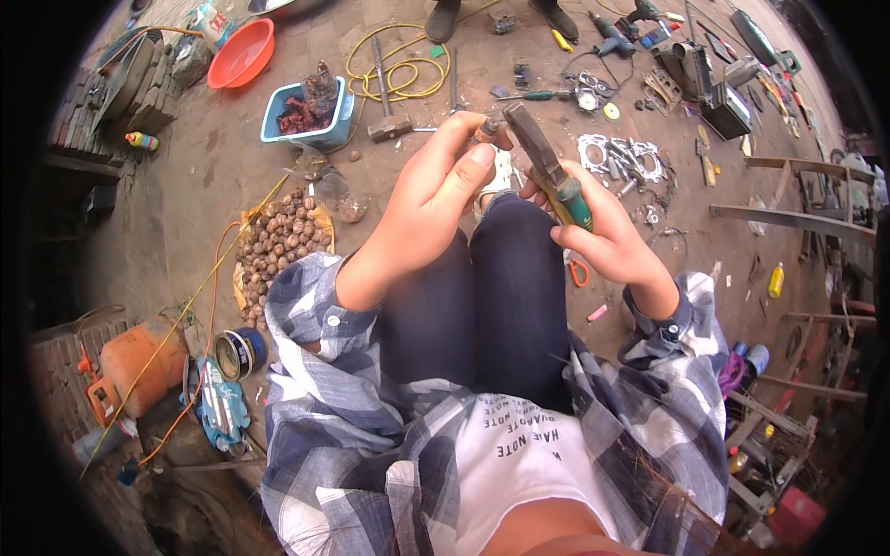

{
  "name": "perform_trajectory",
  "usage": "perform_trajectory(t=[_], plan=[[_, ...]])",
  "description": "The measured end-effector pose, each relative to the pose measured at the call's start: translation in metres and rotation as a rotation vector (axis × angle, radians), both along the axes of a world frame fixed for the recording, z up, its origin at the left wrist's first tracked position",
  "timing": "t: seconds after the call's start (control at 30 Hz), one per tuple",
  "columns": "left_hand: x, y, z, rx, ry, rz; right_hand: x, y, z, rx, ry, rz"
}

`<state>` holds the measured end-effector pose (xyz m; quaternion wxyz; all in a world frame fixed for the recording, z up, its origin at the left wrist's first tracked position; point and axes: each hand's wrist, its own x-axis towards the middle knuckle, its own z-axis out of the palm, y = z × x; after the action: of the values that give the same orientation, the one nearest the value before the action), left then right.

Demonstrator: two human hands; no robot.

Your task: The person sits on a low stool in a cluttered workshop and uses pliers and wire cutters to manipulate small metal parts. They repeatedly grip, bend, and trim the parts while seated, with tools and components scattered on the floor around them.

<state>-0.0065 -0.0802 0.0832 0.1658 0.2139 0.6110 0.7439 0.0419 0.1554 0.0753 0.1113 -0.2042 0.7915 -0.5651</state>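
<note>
Above my knees, my left hand (428,196) pinches a small, brownish cylindrical metal piece (486,132) between thumb and fingers; its exact kind is too small to tell. My right hand (607,227) is wrapped round the green and yellow handles of a pair of pliers (536,141). The plier jaws point up and to the left, just right of the small piece. A narrow gap seems to lie between them. My right palm and fingers partly hide the handles.
Walnuts (283,232) lie heaped at left, behind a blue tin (239,353). Farther off are a blue basin (311,116), a sledgehammer (387,125) and a coiled yellow hose (357,56). Metal gaskets (640,157) and tools spread across the right. Another person's shoes (443,20) stand ahead.
</note>
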Motion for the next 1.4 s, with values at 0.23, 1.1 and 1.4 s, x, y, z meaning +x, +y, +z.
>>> perform_trajectory(t=[0.23,1.1,1.4], plan=[[0.031,0.009,0.018,0.177,-0.309,-0.095,0.044,0.013,-0.006,-0.194,-0.191,-0.129],[0.047,0.052,-0.010,-0.004,-0.398,-0.010,0.106,0.056,-0.050,-1.090,-0.544,-0.435],[0.047,0.066,-0.025,-0.142,-0.200,0.042,0.110,0.043,-0.047,-0.437,-0.534,-0.475]])
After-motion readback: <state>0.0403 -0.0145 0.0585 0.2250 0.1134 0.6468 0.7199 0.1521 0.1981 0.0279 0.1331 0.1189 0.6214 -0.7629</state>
